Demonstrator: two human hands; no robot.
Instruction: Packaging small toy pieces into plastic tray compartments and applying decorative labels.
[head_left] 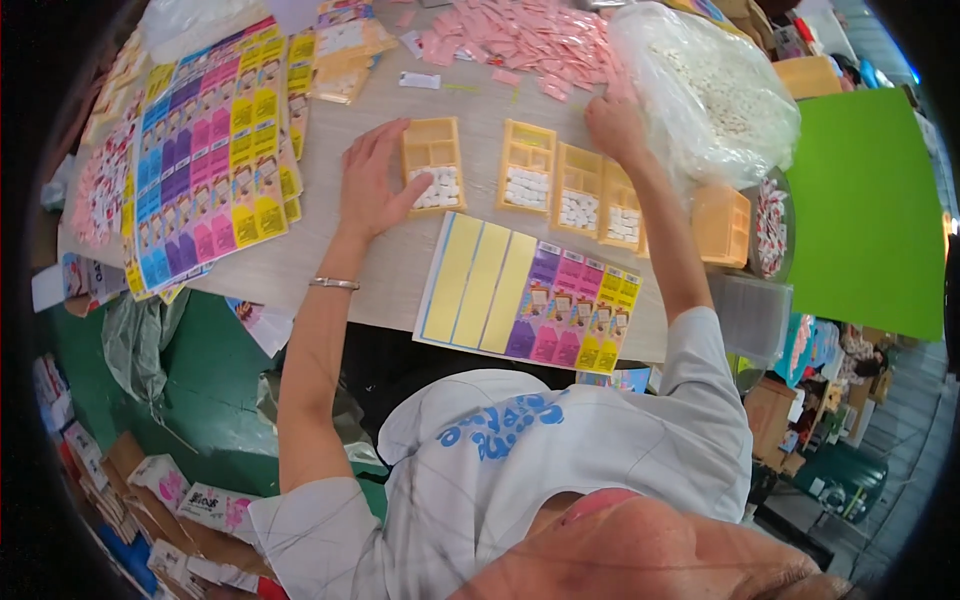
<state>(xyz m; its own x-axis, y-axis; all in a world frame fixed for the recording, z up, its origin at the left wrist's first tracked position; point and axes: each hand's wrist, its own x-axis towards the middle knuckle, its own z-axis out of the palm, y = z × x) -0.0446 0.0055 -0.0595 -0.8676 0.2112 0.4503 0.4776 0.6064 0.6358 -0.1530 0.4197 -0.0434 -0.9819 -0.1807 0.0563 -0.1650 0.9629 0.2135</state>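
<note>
My left hand point(375, 190) has its fingers apart at the left side of an orange compartment tray point(432, 155). Its thumb lies over the white pieces point(440, 190) in the tray's near section; the index fingertip is by the far left corner. Several similar trays point(527, 165) stand to the right, each with white pieces in the near section. My right hand point(615, 120) reaches past them, its fingers bent at the edge of a heap of small pink packets point(530, 40). What its fingertips hold, if anything, is hard to make out beside the packets.
A clear bag of white pieces point(710, 90) bulges beside my right hand. Coloured label sheets point(210, 150) are stacked at left; another sheet point(530, 295) lies in front of me. At right are an orange tray stack point(718, 225) and a bowl of red-and-white packets point(770, 225).
</note>
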